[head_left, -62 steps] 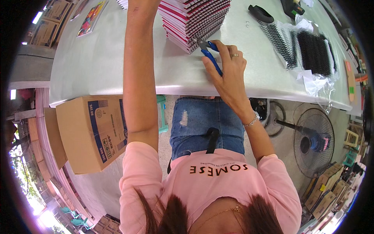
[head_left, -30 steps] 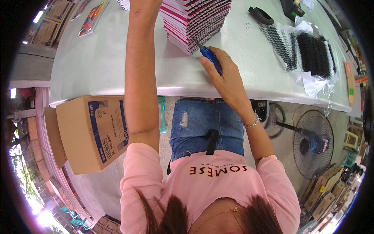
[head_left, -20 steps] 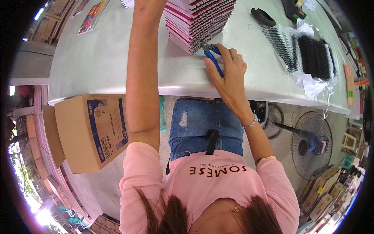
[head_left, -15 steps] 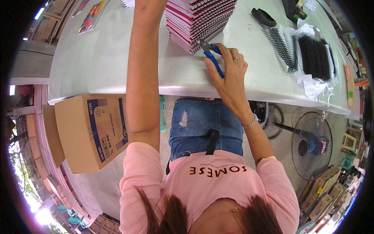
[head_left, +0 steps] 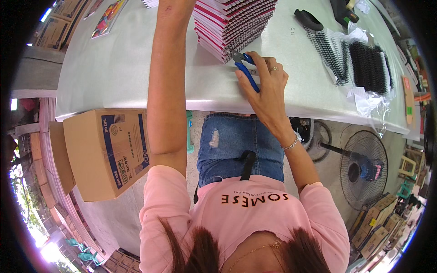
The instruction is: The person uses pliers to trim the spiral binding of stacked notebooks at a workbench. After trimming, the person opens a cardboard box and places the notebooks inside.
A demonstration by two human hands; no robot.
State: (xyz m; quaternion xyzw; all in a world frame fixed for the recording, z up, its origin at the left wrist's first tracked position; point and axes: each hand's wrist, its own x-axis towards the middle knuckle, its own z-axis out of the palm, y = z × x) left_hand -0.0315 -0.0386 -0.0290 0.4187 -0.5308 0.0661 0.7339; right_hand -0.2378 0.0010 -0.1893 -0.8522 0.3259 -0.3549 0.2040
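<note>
A tall stack of spiral-bound notebooks (head_left: 213, 31), with white pages, red edges and dark coils, stands at the top middle of the table. My right hand (head_left: 268, 82) is closed round blue-handled wire cutters (head_left: 248, 76). Their metal jaws touch or nearly touch the coils at the stack's lower front corner. My left arm stretches up to the stack's left side. Only the base of my left hand (head_left: 175, 9) shows at the upper edge; its fingers are out of the picture.
Loose black coils (head_left: 369, 68) lie on white plastic at the table's right, beside a black curved tool (head_left: 308, 20). Small wire scraps (head_left: 292, 31) lie closer in. An open cardboard box (head_left: 93, 154) stands below left, a fan (head_left: 364, 170) below right. A colourful booklet (head_left: 108, 19) lies at upper left.
The wire cutters and my right hand have shifted slightly left, the jaws a little lower on the stack's corner. My left arm stays in place.
</note>
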